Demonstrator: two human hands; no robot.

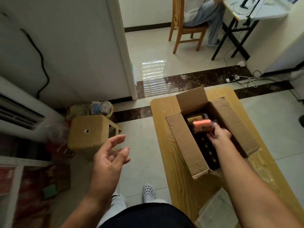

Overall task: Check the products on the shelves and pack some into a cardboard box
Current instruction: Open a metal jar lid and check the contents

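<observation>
Head view: R hand (219,134) grips orange can (204,125), held on its side inside open cardboard box (181,142), just above a gold can (196,116). Box sits on wood table (166,145). L hand (109,159) empty, fingers loosely spread, over floor, well apart from box.

Cardboard box (179,145): plain kraft brown, dark inside. Within it lie an orange can (203,125) with a dark end and, at its 11 o'clock, a gold can (196,116). Table (164,116) under the box and stool (88,134) at the box's 9 o'clock: pale yellow, wood-grain pattern. Floor (141,145): glossy cream tiles crossed by a dark brown marbled strip (205,78). Chair (178,32), 12 o'clock: honey-brown wood. Shoe (148,192), 6 o'clock: white, dotted with holes. Cable (41,58), 10 o'clock: black against a white wall (74,46).
</observation>
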